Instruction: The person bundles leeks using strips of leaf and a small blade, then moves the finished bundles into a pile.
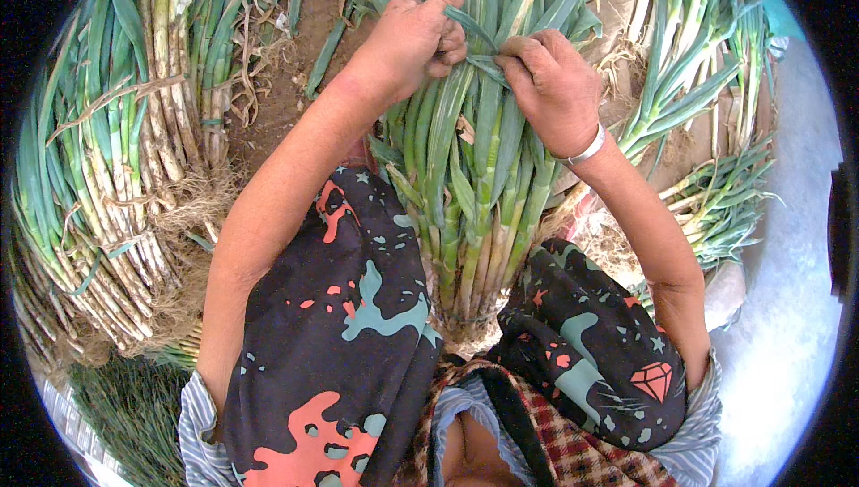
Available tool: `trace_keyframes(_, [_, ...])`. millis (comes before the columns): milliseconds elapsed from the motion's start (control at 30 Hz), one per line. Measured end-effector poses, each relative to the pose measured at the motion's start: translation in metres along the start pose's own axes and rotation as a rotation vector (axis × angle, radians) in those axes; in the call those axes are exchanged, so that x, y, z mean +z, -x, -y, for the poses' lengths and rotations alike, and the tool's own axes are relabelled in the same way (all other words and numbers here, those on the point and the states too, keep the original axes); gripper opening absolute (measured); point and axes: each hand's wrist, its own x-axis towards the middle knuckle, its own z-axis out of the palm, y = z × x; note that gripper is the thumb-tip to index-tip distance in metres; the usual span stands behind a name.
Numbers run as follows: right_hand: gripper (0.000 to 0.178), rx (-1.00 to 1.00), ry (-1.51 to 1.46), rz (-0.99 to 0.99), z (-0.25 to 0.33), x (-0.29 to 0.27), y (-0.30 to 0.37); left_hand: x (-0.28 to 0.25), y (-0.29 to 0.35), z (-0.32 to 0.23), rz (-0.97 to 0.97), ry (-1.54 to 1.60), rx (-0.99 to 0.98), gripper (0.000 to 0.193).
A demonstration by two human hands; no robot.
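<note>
Head view: green onion bunch (465,165) stands btwn the knees (358,245), right under both hands, leaves toward 12 o'clock, roots toward 6. L hand (416,39), at approx 11 over the leaves, is curled tight on a twisted leaf strip (472,29); R hand (555,89), at approx 1, pinches same strip w/ thumb & fingers. More onion bundles (98,147) at 9, other onions (693,84) at 2.

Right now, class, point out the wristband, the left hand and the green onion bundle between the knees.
Wristband (590,148): head view, its outer side.
Left hand (417,41): head view, back of the hand.
Green onion bundle (474,169): head view, its leaves.
</note>
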Motion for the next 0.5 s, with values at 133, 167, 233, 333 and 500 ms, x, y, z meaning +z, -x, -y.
trace_keyframes(133, [0.008,-0.152,0.130,0.055,0.000,-0.004,-0.002,-0.001,0.001,0.001,0.006,-0.069,0.057,0.041])
trace_keyframes(167, [0.007,-0.205,0.135,0.051,-0.001,-0.004,-0.004,-0.001,0.003,0.002,0.001,-0.126,0.089,0.042])
trace_keyframes(233, [0.007,-0.313,0.182,0.099,-0.001,-0.006,-0.008,-0.003,0.004,0.003,0.000,-0.154,0.120,0.043])
trace_keyframes(333, [0.009,-0.253,0.083,0.185,-0.007,-0.002,-0.013,-0.004,0.001,0.005,0.005,-0.100,0.108,0.044])
trace_keyframes(500, [0.012,-0.082,-0.130,0.152,-0.009,0.001,-0.008,-0.004,0.003,0.002,0.027,-0.129,0.109,0.043])
